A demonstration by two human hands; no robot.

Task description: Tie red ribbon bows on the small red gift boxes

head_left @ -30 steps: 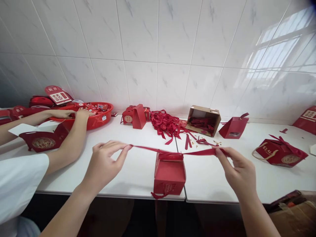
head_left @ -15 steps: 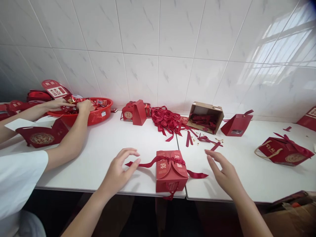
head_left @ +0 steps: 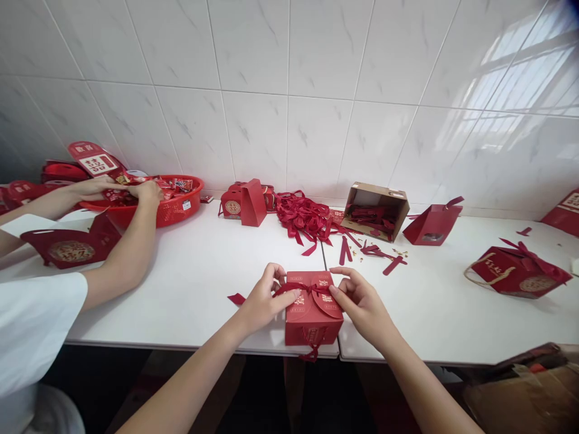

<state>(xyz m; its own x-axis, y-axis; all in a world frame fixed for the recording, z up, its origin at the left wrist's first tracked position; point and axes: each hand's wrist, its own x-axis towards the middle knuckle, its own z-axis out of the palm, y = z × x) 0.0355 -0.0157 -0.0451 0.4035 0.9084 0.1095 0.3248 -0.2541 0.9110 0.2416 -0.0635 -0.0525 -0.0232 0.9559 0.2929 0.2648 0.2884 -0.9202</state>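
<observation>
Here, the red gift box point(head_left: 312, 333) sits at the near edge of the tabletop point(head_left: 203, 271), a dark red ribbon point(head_left: 311, 288) knotted across its lid. In comes the left hand point(head_left: 261, 304), fingers half curled, thumb laid on the lid by the ribbon; opposite, the right hand point(head_left: 365, 306), fingers loosely bent, thumb tip at the ribbon's other side. Whether either pinches it, you can't tell. Behind lies a ribbon pile point(head_left: 303, 217).
</observation>
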